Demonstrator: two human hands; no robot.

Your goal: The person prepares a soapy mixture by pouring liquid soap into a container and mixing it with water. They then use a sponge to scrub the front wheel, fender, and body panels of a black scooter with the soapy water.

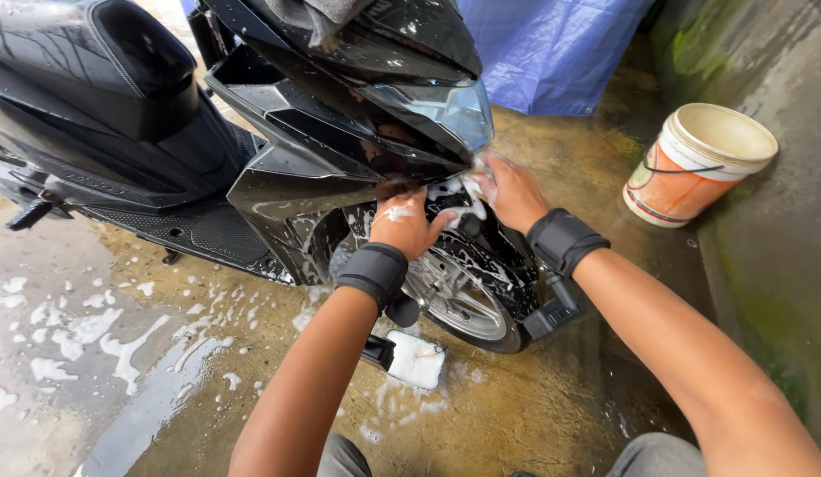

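A black scooter stands on wet concrete, its front toward me. My left hand rests, soapy, on the black front fender just under the front panel. My right hand presses against the foamy area below the headlight; something pale and sudsy sits under its fingers, too blurred to name. Both wrists wear black bands. The front wheel with its silver rim is streaked with foam below my hands.
An orange and white bucket stands at the right by a mossy wall. A blue tarp hangs behind the scooter. Foam patches spot the wet floor at the left. My knees show at the bottom edge.
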